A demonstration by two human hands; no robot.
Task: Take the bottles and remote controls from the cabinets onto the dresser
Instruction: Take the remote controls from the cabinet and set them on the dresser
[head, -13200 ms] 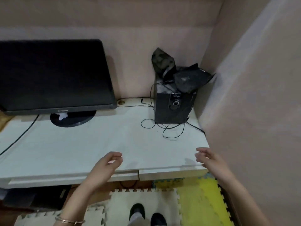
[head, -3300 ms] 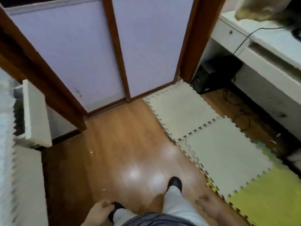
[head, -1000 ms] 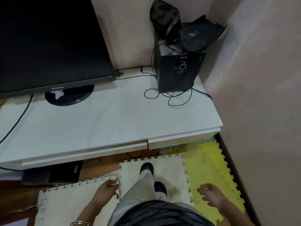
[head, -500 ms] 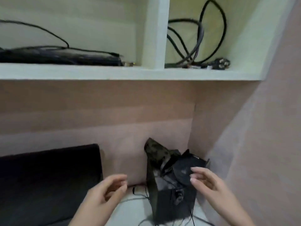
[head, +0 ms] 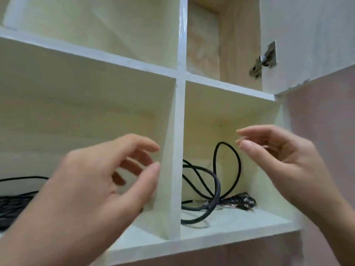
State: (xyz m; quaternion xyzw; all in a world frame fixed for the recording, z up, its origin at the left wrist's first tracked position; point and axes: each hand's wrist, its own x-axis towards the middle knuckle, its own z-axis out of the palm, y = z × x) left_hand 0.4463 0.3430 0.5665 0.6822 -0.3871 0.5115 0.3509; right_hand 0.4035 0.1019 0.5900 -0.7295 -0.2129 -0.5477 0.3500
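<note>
here our left hand and right hand hover, fingers loose and empty; reaching in, we could snag the black cable.

The left hand, blurred, hides much of the left compartment; a dark object there runs off the edge.

You're facing a white cabinet with cream open compartments; its hinged door stands open beside a pinkish wall.
</note>
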